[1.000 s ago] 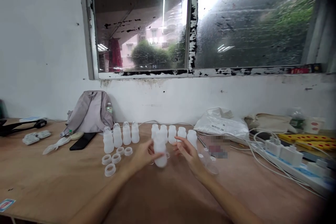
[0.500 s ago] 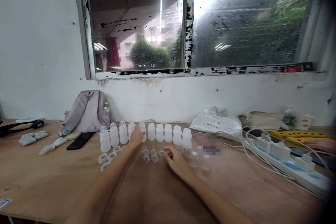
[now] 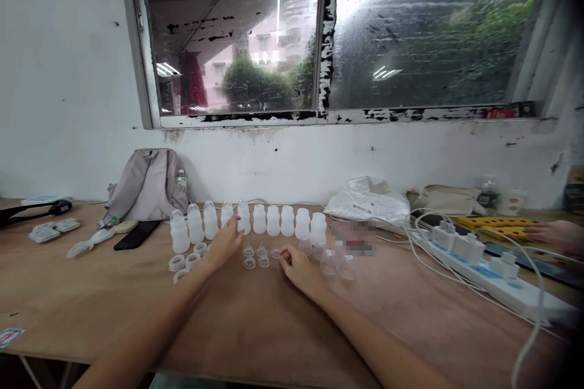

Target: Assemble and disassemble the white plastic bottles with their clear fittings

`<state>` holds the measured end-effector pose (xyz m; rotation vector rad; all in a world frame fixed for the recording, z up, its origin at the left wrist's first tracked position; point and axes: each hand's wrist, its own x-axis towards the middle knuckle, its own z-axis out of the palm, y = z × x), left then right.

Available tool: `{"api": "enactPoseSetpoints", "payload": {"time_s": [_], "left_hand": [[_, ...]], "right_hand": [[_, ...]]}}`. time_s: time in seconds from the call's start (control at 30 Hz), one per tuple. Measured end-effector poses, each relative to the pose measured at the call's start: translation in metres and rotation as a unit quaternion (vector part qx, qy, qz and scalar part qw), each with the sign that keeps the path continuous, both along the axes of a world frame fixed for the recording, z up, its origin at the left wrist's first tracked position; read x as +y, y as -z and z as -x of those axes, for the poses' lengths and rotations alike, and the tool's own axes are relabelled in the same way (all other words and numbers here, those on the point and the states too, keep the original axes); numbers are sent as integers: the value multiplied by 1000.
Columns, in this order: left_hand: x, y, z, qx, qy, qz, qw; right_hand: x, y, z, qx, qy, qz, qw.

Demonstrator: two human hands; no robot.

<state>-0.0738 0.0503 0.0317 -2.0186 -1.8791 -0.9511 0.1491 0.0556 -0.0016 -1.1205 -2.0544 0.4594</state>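
A row of frosted white baby bottles stands along the back of the table. Those on the left wear clear domed caps; the bottles on the right point(image 3: 287, 221) have open tops. My left hand point(image 3: 226, 242) is beside the last capped bottle point(image 3: 244, 219), its fingers stretched out and holding nothing visible. Loosely curled, my right hand point(image 3: 298, 268) rests close to a clear teat point(image 3: 275, 250), with no object visible between its fingers. More clear teats point(image 3: 263, 259) sit between the hands. Clear domed caps point(image 3: 328, 264) lie right of my right hand, and white rings point(image 3: 177, 262) lie left of my left forearm.
A grey backpack point(image 3: 148, 185) and a black phone point(image 3: 137, 235) are at the left. Behind on the right lies a white plastic bag point(image 3: 369, 203). A power strip point(image 3: 511, 292) with chargers and cables crosses the right side, where another person's hand point(image 3: 554, 236) shows.
My left hand has drawn back from the last capped bottle, which stays standing with its cap on. My right hand remains near the teats. The view has shifted slightly.
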Motion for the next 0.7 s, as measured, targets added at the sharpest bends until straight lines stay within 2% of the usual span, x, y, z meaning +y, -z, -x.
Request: {"api": "enactPoseSetpoints", "payload": {"time_s": [0.07,0.13,0.23,0.3,0.4,0.47,0.53,0.63,0.7], "left_hand": [[-15,-2,14,57,-12,23,998],[-24,-1,31,108,-53,48,992],[-29,8,53,151,-104,90,979],[-29,15,60,155,-111,101,976],[-26,19,54,129,-95,92,983],[-24,15,41,86,-67,73,991],[-25,8,24,24,-12,41,999],[-32,-4,-4,-43,133,-4,990],[-39,-7,-20,-20,227,-2,974]], "right_hand": [[-2,1,2,-20,-1,-4,1000],[-2,4,5,-38,-11,-13,999],[1,10,12,-63,-36,-36,997],[3,14,16,-81,-46,-48,995],[5,16,20,-99,-48,-62,992],[4,14,20,-101,-53,-66,991],[2,11,19,-93,-75,-58,991],[0,5,15,-70,-137,-30,988],[2,4,14,-51,-160,-10,986]]}}
